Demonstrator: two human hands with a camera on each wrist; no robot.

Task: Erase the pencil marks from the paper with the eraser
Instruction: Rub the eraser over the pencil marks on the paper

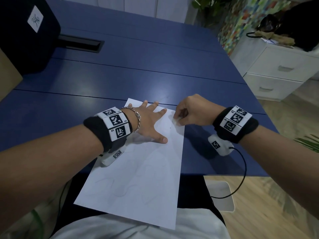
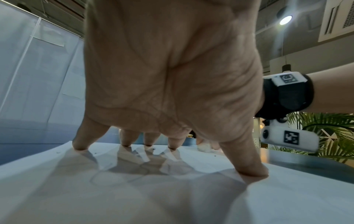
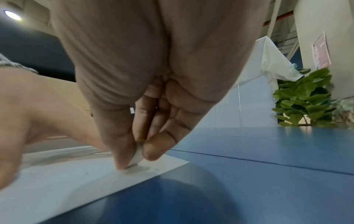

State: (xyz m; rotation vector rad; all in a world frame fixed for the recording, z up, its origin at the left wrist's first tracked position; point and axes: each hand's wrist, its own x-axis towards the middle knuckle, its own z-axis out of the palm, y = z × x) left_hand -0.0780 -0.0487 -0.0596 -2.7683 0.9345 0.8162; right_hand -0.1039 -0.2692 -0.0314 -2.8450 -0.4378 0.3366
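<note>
A white sheet of paper (image 1: 138, 178) lies on the blue table (image 1: 138, 75), its near end hanging over the table edge. Faint wavy pencil marks (image 1: 124, 192) run over its lower half and show under my left palm (image 2: 118, 175). My left hand (image 1: 148, 121) presses flat on the paper's upper part, fingers spread and straight (image 2: 247, 171). My right hand (image 1: 188, 111) pinches a small white eraser (image 3: 137, 157) between thumb and fingertips. The eraser's tip touches the paper near its far right corner (image 1: 175, 120).
A dark box with a white label (image 1: 25, 35) stands at the table's back left, beside a black cable slot (image 1: 81, 43). White drawers (image 1: 279, 69) stand to the right. A black cable (image 1: 241, 171) hangs from my right wrist.
</note>
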